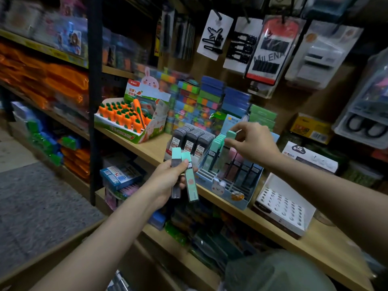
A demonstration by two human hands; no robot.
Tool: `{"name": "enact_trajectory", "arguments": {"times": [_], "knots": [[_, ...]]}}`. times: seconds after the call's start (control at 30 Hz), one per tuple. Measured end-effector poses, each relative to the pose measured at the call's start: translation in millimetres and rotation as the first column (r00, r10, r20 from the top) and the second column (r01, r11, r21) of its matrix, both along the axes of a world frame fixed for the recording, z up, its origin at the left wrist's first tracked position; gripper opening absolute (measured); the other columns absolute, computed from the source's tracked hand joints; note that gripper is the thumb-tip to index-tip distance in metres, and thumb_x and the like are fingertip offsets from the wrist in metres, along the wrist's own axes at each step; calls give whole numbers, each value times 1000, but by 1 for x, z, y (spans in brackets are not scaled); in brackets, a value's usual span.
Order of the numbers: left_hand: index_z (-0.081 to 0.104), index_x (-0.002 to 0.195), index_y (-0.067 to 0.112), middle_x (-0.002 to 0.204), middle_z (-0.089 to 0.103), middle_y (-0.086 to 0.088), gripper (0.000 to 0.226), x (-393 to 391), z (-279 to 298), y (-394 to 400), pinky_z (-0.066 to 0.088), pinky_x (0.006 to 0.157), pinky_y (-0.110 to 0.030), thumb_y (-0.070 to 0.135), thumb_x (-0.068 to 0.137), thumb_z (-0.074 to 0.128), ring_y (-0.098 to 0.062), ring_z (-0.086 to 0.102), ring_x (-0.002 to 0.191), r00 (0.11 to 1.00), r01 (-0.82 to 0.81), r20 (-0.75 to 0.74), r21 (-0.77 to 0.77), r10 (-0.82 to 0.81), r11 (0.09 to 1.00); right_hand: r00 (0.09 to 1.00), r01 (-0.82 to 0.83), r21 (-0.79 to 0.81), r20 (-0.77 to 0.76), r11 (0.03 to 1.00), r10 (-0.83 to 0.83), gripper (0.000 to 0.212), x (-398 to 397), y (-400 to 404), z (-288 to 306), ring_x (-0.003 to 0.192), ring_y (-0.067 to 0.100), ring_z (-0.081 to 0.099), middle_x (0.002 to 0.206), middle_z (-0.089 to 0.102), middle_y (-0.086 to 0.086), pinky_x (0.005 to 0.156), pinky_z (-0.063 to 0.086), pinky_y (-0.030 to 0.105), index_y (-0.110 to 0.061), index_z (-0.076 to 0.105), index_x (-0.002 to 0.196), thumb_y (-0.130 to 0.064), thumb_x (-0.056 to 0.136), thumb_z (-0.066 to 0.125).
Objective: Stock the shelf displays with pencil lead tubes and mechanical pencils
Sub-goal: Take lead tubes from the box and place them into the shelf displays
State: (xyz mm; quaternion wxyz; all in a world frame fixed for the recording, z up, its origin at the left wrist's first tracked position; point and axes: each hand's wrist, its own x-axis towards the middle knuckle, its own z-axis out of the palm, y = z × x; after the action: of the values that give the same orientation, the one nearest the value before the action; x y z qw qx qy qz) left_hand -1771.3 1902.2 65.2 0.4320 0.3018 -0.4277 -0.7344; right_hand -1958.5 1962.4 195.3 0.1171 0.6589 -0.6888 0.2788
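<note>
Left hand [168, 177] grips two mint lead tubes [190, 177]; right hand [251, 143] pinches a third tube [230, 135] above blue display box [228, 185] on shelf [279, 232].

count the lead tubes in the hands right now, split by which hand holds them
Left hand: 2 flat mint-capped plastic lead tubes, one with a clear grey body, one with a mint printed body
Right hand: 1 mint-capped lead tube, pinched over the light blue bunny display box
Total: 3
</note>
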Motion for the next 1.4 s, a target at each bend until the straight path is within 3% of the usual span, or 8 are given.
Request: {"name": "enact_trajectory", "arguments": {"times": [0.3,0.6,0.73,0.83,1.1,1.23,1.3,1.4], "knots": [[61,113,5,86,76,-4,23,4,-1,-4,41,42,-17,22,97,57,-3,48,48,1000,7,21,-9,-7,1000,996,60,26,-64,998,-59,26,4,-26,-27,83,23,65,86,69,4,75,55,40,-13,65,105,-32,87,71],[60,116,6,86,76,-3,24,3,-1,-1,41,44,-17,21,98,57,-5,47,51,1000,2,22,-13,-2,1000,990,89,18,-112,996,-87,30,-1,-25,-37,83,22,64,82,68,0,80,50,38,-18,62,102,-38,83,73],[61,117,7,90,76,-3,26,4,-4,-2,42,45,-17,23,97,58,-5,47,54,998,-6,56,-19,7,1000,949,148,-60,-272,987,-159,31,-4,-24,-39,102,25,54,102,64,0,77,31,35,-22,71,95,-46,77,77],[62,116,6,89,76,-3,25,4,-6,-2,42,45,-17,23,97,58,-4,48,54,998,-12,68,-30,14,999,919,172,-97,-343,980,-196,30,-4,-22,-41,104,25,51,107,59,2,75,23,33,-21,75,94,-45,75,78],[61,116,12,94,76,-3,24,4,-4,4,43,47,-17,25,96,60,-2,49,53,997,46,64,-71,-41,996,870,208,-130,-429,969,-244,33,8,-11,-44,95,19,49,101,51,1,75,27,32,-19,74,105,-45,86,67],[64,114,14,94,76,-3,23,7,-3,6,42,48,-17,27,95,61,-2,49,55,997,72,50,-134,-66,988,993,-28,-54,-117,998,21,41,34,9,-48,75,1,47,89,47,-13,62,35,16,-24,64,125,-48,91,59],[67,111,15,86,71,0,23,8,-1,8,42,48,-18,28,93,64,-4,49,56,995,97,22,-140,-95,985,991,-124,82,63,989,119,37,48,15,-51,76,-4,54,92,59,-16,62,39,11,-28,65,122,-48,92,59],[67,108,13,72,63,4,21,7,2,13,41,47,-19,27,92,63,-4,49,55,989,148,-6,-150,-150,978,919,-177,195,384,965,91,24,59,17,-54,75,0,65,90,72,-10,74,55,23,-24,72,108,-39,93,61]]}}
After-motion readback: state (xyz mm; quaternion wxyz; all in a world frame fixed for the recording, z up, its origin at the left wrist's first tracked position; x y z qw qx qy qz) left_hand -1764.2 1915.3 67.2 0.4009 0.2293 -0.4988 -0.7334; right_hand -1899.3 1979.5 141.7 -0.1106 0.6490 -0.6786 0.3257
